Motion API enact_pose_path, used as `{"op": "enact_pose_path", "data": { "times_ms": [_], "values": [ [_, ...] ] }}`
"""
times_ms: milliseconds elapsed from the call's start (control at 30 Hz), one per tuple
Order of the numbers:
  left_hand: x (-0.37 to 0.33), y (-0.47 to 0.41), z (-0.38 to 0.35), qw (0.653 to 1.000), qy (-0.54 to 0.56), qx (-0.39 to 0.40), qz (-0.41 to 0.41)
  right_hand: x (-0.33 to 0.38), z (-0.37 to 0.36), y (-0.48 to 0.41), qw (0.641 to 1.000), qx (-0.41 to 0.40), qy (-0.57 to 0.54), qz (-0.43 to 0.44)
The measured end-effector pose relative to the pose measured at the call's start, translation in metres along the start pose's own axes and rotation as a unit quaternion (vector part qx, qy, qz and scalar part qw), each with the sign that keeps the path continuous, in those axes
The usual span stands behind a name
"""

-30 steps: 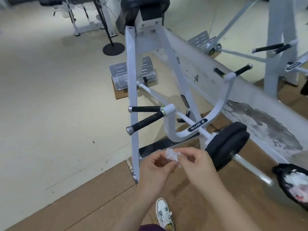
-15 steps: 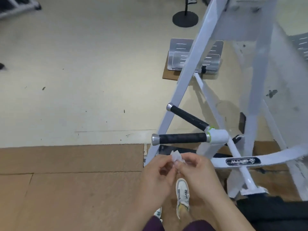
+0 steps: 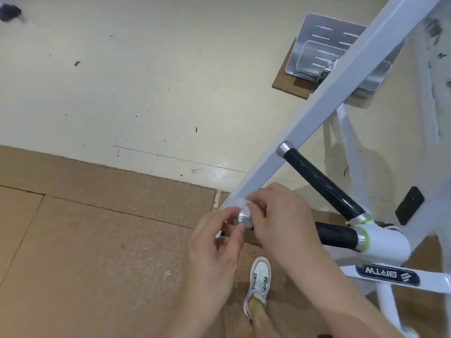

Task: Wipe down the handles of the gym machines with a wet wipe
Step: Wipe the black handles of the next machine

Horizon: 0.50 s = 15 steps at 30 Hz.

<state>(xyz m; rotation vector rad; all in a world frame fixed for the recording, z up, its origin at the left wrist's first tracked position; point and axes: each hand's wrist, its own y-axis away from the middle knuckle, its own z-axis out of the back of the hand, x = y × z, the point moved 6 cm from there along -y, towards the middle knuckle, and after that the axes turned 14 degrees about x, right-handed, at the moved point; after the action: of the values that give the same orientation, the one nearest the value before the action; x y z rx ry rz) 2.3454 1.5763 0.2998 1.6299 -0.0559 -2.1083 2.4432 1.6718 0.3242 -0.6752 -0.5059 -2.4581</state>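
Two hands meet at the end cap (image 3: 244,218) of the lower handle (image 3: 336,235): the right hand (image 3: 285,215) pinches the wet wipe (image 3: 241,203) there in a closed grip, while the hold of the left hand (image 3: 212,247) is unclear; the handle runs rightward beneath the right hand.

**Desk:** Frame finish?

**Photographer:** Machine frame (image 3: 317,113), glossy white painted metal. Upper handle (image 3: 322,181) and lower handle (image 3: 336,234), black grips, smooth, faintly shiny. Upper end cap (image 3: 283,148), brushed silver metal.

**Desk:** Underfoot?

**Photographer:** Floor (image 3: 122,81) pale, smooth, scuffed. Mat (image 3: 97,240) brown, rough, cork-like, matt. Foot plate (image 3: 324,45) bright slotted metal. Wet wipe (image 3: 240,202) thin, translucent white.
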Motion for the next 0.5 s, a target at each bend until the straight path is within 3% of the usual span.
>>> {"op": "enact_pose_path", "data": {
  "times_ms": [233,500],
  "values": [
    [0.017,-0.010,-0.001,0.992,0.123,-0.001,-0.006,-0.003,-0.015,0.018,0.995,0.082,-0.035,0.041],
    [0.009,-0.018,-0.004,0.992,0.096,0.066,-0.037,0.005,-0.005,0.021,0.999,-0.012,0.025,-0.026]
  ]
}}
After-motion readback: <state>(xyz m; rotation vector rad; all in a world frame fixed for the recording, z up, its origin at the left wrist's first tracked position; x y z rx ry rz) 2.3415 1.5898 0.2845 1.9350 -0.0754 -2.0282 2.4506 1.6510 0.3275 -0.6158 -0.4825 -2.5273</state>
